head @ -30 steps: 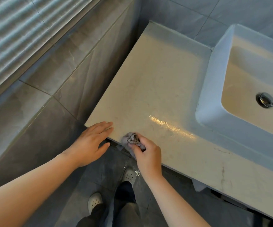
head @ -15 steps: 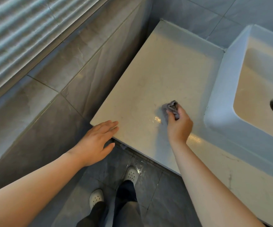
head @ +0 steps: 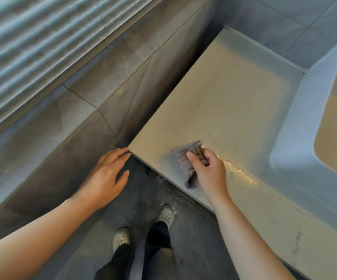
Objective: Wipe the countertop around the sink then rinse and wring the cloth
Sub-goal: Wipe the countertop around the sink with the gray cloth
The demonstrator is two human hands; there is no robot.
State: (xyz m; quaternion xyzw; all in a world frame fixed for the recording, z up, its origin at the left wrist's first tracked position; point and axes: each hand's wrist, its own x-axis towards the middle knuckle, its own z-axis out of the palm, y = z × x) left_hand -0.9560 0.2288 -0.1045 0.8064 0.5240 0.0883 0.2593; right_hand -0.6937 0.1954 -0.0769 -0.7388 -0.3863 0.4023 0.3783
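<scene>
Broadly, a grey tiled wall [head: 103,87] fills the left side, with a ribbed, slatted surface [head: 32,37] above it. A beige stone countertop [head: 234,102] runs from the back corner toward the viewer, its left edge against that wall. At the right stands a white rectangular sink [head: 296,122], raised above the countertop, only partly in view. Below the front edge lies a dark tiled floor [head: 193,239].

Two bare forearms reach in from the bottom. The left hand [head: 105,176] is released, fingers straight and slightly spread, holding nothing; its fingertips reach the near left corner of the countertop, though whether they touch the edge is not clear. The right hand [head: 210,172] grasps a small grey cloth [head: 185,158], thumb laid on top and fingers curled round the bunched fabric. That cloth sits on the countertop close to the front edge, near the left corner and well apart from the sink, its lower end at the edge.

Dark trouser legs [head: 123,261] end in two pale perforated shoes [head: 121,238] on the floor. A thin wet sheen [head: 238,168] glints on the countertop just right of the right hand.
</scene>
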